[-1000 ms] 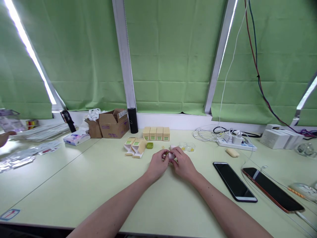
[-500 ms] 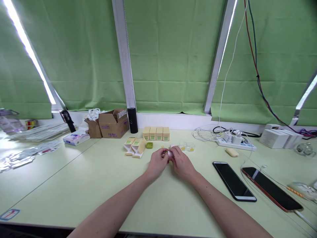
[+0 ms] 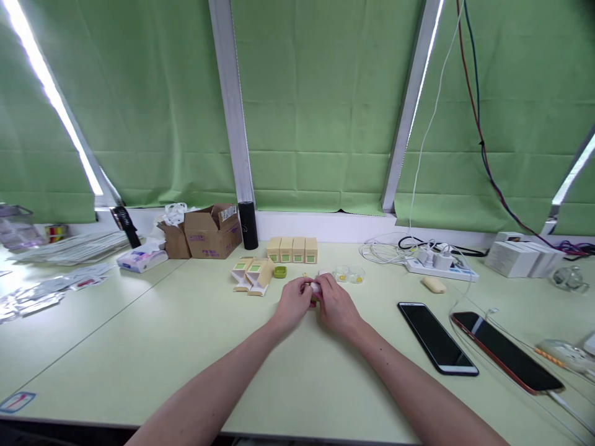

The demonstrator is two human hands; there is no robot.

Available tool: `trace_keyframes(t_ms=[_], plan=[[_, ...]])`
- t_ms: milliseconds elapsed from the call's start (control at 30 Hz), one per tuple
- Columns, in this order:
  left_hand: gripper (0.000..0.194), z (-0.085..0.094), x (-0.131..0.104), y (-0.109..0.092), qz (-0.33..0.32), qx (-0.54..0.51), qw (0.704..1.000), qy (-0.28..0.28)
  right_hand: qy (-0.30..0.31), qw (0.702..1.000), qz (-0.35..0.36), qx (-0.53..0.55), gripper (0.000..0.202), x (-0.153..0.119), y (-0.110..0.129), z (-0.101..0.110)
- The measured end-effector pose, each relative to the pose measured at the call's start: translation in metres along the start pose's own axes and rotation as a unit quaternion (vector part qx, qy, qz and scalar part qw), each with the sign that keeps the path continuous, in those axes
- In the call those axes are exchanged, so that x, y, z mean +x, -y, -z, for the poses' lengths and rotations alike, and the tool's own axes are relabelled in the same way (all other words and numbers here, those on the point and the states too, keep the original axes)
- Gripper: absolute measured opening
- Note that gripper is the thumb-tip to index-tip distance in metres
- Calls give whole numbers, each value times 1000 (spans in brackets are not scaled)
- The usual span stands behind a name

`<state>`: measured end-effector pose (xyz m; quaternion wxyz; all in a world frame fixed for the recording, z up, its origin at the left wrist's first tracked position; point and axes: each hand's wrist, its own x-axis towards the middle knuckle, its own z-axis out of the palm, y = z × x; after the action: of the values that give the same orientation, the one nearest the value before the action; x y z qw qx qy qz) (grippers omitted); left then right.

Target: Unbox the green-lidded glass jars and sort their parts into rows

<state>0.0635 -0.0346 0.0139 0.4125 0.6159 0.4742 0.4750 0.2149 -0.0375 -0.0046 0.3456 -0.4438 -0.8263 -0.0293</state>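
My left hand (image 3: 294, 301) and my right hand (image 3: 338, 303) meet over the middle of the table, fingers closed on one small whitish-pink piece (image 3: 315, 287). Its kind is too small and too covered by the fingers to make out. Just beyond my right hand lies a clear plastic tray (image 3: 357, 274) with two round hollows and small yellow bits in them. A small green square dish (image 3: 279, 272) is left of and beyond my left hand. Beside it, two opened small cartons (image 3: 259, 276) lie on their sides. Several closed cream boxes (image 3: 292, 249) stand in a row behind.
Two phones (image 3: 437, 338) and cables lie on the right, with a power strip (image 3: 441, 270) and a beige oval object (image 3: 434, 284) beyond. At the back left stand a cardboard box (image 3: 211, 235), a black cylinder (image 3: 248, 225) and a tissue pack (image 3: 142, 259).
Both hands stay together around the small piece; the fingers have shifted slightly and cover it a little differently. The whole view has moved very slightly; nothing else on the table has changed.
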Motion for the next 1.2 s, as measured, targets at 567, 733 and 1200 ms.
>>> trace_keyframes(t_ms=[567,733,1200], plan=[[22,1,2,8,-19,-33,999,12,-7,998,-4,55,32,-4,-4,3],[25,0,1,11,-64,-39,997,14,-4,995,4,101,41,-6,-6,9],[27,-1,-4,10,-160,5,986,-51,-54,799,-231,553,53,8,-11,-4]])
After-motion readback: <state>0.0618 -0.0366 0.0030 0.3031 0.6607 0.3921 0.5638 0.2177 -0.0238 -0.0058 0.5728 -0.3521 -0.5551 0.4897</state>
